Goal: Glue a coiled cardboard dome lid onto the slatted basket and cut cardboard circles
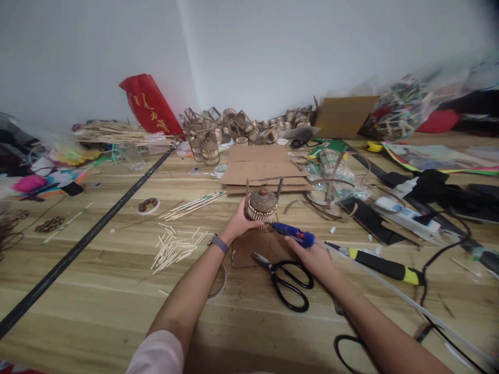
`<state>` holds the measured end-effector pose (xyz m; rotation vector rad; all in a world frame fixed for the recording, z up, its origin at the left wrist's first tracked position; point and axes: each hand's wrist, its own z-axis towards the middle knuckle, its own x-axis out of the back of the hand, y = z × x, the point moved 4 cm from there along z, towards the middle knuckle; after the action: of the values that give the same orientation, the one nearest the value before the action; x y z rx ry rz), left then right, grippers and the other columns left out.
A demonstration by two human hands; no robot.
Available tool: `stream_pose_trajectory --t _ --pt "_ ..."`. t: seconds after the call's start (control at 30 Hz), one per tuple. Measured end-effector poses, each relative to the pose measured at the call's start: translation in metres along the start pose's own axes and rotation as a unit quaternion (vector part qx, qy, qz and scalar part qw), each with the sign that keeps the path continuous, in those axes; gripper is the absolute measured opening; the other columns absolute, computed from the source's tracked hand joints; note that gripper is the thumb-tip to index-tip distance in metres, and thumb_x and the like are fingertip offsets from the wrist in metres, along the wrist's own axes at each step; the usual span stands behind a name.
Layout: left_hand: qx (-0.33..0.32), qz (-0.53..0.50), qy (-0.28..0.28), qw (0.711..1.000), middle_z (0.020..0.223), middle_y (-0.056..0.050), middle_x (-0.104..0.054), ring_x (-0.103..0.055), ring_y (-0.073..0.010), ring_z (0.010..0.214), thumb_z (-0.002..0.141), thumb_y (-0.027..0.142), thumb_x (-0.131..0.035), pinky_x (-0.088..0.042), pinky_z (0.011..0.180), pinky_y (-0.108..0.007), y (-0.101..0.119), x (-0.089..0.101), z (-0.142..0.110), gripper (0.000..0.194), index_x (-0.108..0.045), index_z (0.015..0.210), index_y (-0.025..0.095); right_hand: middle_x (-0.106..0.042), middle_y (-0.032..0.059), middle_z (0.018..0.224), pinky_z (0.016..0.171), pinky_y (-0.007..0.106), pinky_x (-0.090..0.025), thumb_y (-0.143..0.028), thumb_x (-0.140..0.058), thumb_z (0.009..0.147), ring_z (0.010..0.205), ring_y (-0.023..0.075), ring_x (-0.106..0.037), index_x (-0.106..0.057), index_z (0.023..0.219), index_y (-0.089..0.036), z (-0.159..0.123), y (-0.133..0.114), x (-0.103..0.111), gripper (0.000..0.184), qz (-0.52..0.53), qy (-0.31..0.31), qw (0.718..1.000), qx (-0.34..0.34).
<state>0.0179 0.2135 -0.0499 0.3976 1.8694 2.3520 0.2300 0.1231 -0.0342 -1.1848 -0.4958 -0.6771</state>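
Note:
A small round lidded basket [262,208] with pale stick sides, a brown coiled lid and a square upright handle is gripped from its left by my left hand [238,222]. My right hand [310,255] is closed round a blue hot glue gun [293,234]. The gun's nozzle points left at the lower side of the basket, close to my left thumb; whether it touches I cannot tell. A long clear glue stick [374,278] trails from the gun's back end. Black-handled scissors [286,278] lie partly on a cardboard piece [247,253] below the basket.
Short cut sticks [175,248] and longer sticks [193,205] lie on the left, near a small dish [148,205]. Flattened cardboard [261,161] and many finished baskets [249,127] are behind. At right are a yellow-black utility knife [385,265], a power strip [409,218] and cables.

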Motion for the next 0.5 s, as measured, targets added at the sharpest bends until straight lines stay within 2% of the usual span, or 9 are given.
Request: stream_pose_trajectory --t 0.23,0.33,0.5 --pt "0.003 -0.001 0.007 1.0 0.15 -0.017 -0.042 -0.037 -0.0295 0.14 0.057 0.037 -0.089 -0.023 0.118 -0.042 -0.001 0.0 0.0 0.112 -0.027 0.148 0.017 -0.073 0.0057 0.072 0.08 0.039 -0.046 -0.05 -0.057 0.081 0.077 0.028 -0.067 -0.07 0.072 -0.024 0.001 0.004 -0.005 0.03 -0.023 0.011 0.999 0.033" --pt "0.004 -0.002 0.01 1.0 0.15 -0.016 -0.042 -0.036 -0.0297 0.141 0.057 0.037 -0.089 -0.022 0.118 -0.043 -0.003 0.0 0.0 0.112 -0.027 0.149 0.018 -0.068 0.0047 0.065 0.08 0.039 -0.043 -0.049 -0.06 0.078 0.074 0.0266 -0.064 -0.065 0.064 -0.024 0.001 0.001 -0.003 0.029 -0.019 0.012 0.999 0.041" --pt "-0.002 -0.019 0.006 1.0 0.15 -0.016 -0.042 -0.038 -0.0296 0.14 0.055 0.037 -0.089 -0.025 0.117 -0.042 -0.007 -0.001 0.002 0.115 -0.026 0.149 0.019 -0.063 0.0044 0.062 0.084 0.04 -0.041 -0.051 -0.066 0.072 0.074 0.026 -0.061 -0.059 0.057 -0.024 -0.001 -0.003 0.008 0.032 0.019 0.038 0.999 0.015"
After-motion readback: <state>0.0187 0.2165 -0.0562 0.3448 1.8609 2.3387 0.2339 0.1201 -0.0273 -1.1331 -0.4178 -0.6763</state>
